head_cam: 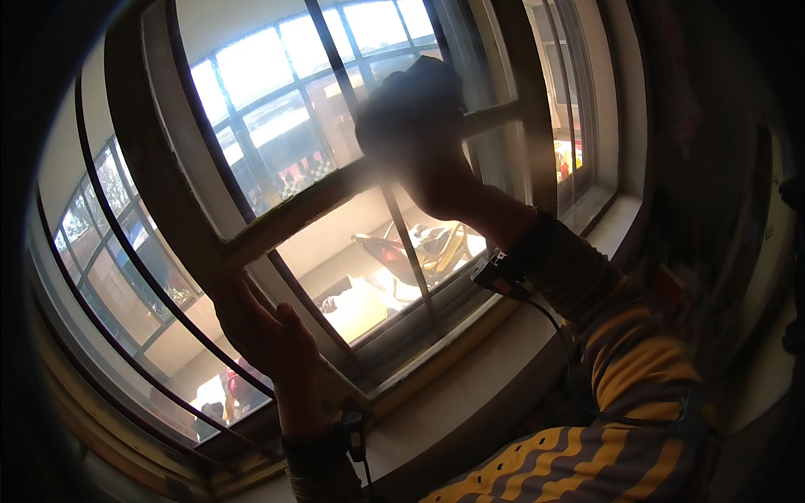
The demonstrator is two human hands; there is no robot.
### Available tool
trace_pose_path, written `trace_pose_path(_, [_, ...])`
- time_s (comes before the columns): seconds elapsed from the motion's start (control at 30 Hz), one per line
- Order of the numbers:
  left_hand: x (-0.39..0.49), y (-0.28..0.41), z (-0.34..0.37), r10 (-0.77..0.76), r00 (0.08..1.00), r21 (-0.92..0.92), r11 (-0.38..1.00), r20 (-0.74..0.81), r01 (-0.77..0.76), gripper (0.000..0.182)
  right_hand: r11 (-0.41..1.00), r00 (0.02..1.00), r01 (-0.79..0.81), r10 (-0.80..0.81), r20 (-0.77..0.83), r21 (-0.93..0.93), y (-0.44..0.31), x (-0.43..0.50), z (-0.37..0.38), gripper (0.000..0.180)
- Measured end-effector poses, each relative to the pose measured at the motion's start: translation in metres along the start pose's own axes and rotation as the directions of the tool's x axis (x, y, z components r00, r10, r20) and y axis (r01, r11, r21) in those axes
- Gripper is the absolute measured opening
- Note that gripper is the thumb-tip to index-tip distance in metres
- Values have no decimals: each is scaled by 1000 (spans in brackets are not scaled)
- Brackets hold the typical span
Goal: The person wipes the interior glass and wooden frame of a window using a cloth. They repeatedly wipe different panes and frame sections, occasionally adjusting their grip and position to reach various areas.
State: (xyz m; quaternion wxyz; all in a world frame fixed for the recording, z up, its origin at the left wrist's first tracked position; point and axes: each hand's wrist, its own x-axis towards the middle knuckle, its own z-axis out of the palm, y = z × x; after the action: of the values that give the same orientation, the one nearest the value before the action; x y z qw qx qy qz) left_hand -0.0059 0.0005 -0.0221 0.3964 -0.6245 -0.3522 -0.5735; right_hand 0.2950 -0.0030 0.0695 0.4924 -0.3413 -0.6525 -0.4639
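Observation:
A window sash (295, 217) with a crossbar and glass panes stands tilted across my view. My left hand (270, 333) holds the sash's left side near the crossbar, with the thumb raised on the inner side. High on the upper glass pane (283, 113), my right hand (434, 170) presses a dark bunched cloth (409, 107). That hand and cloth are blurred and in shadow, so the fingers and the cloth's outline cannot be made out clearly.
Dark metal bars (170, 308) run behind the window opening on the left. The pale sill (465, 377) lies below the sash. Cables hang from devices on both wrists, one a small wrist device (497, 276). Beyond the glass is a sunlit space with a folding chair (427, 248).

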Motion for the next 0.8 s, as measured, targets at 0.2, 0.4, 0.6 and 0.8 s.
trace_pose_path(0.2, [3, -2, 0, -15, 1000, 35, 999, 15, 14, 78, 937, 981, 113, -52, -186, 331, -108, 24, 31, 41])
trace_pose_path(0.4, [5, 2, -5, -51, 998, 23, 998, 47, 50, 78, 970, 955, 142, -81, -284, 200, -162, 46, 37, 39])
trace_pose_path(0.6, [8, 3, -9, -56, 992, 47, 998, 114, 51, 78, 968, 955, 199, -157, -251, 150, -121, 32, 21, 29])
trace_pose_path(0.8, [4, 8, -9, 17, 999, 73, 997, 42, -20, 68, 995, 998, 18, -25, -64, -95, -19, -14, 1, 25])
